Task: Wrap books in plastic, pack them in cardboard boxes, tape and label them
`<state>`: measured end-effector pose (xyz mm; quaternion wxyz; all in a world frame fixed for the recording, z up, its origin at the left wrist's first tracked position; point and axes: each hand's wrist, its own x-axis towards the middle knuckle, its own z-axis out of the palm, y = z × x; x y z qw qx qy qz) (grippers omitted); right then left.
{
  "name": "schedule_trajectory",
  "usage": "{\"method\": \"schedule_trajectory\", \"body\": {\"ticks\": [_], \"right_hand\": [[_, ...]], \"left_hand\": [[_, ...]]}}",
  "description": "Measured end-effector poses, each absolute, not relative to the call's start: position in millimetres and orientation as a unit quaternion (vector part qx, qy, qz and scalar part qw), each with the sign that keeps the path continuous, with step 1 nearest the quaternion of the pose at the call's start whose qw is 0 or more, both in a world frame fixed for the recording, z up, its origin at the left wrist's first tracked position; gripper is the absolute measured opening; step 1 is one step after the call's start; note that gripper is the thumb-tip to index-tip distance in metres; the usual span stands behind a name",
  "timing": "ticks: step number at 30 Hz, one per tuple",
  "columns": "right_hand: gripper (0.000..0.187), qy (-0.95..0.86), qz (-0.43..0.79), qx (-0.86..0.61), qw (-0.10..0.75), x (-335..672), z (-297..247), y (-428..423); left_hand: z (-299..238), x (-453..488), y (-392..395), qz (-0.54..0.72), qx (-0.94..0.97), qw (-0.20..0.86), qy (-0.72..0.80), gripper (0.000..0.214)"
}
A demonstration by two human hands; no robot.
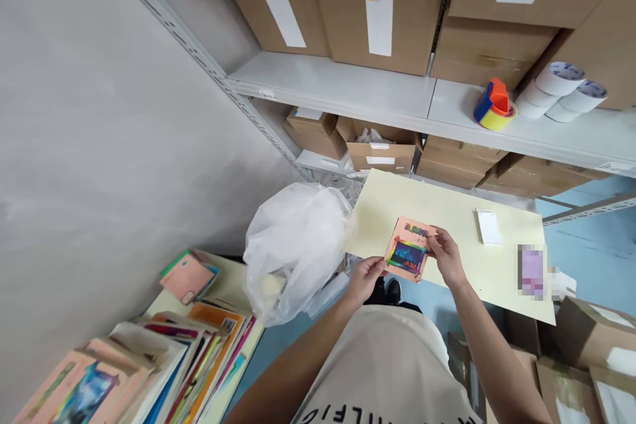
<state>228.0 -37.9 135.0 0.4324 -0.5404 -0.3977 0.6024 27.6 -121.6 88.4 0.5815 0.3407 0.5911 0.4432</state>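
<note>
A thin pink-orange booklet [408, 249] with a dark, rainbow-edged picture on its cover is held up between both hands, over the near edge of the pale yellow table [447, 212]. My left hand [366, 278] pinches its lower left corner between thumb and fingers. On the other side, my right hand [446, 255] grips the upper right edge, with the thumb on the cover. A stack of small white cards or labels [489, 227] lies on the table to the right of the booklet. Near the table's right end is a blurred-out purple item [531, 270].
A big translucent plastic bag [293, 245] bulges left of the table. Books and booklets [189, 364] fill a lower-left surface. Shelving [338, 83] ahead carries cardboard boxes [377, 6], a tape dispenser [495, 106] and white tape rolls [554, 89]. More boxes [566, 377] stand at lower right.
</note>
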Motion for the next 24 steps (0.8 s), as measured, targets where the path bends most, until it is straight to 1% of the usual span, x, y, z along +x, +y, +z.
{"method": "schedule_trajectory", "body": {"ticks": [3,5,10,15,18,21,24], "right_hand": [[0.058,-0.4,0.579,-0.556,0.442,226,137,-30],[0.057,-0.403,0.573,-0.562,0.44,225,140,-24],[0.05,-0.417,0.567,-0.557,0.441,228,141,-15],[0.04,-0.479,0.558,-0.519,0.435,235,135,-12],[0.035,-0.53,0.522,-0.506,0.437,237,132,-6],[0.026,-0.581,0.457,-0.507,0.444,237,132,4],[0.018,-0.626,0.417,-0.496,0.433,239,136,15]], "left_hand": [[95,20,-108,0.441,0.33,0.609,0.571,0.049],[100,15,-98,0.444,0.311,0.638,0.546,0.048],[103,7,-74,0.45,0.268,0.701,0.484,0.048],[100,3,-64,0.458,0.21,0.743,0.441,0.053],[99,0,-58,0.439,0.204,0.763,0.428,0.055],[99,-1,-50,0.396,0.268,0.757,0.445,0.055],[99,1,-41,0.38,0.36,0.7,0.485,0.048]]}}
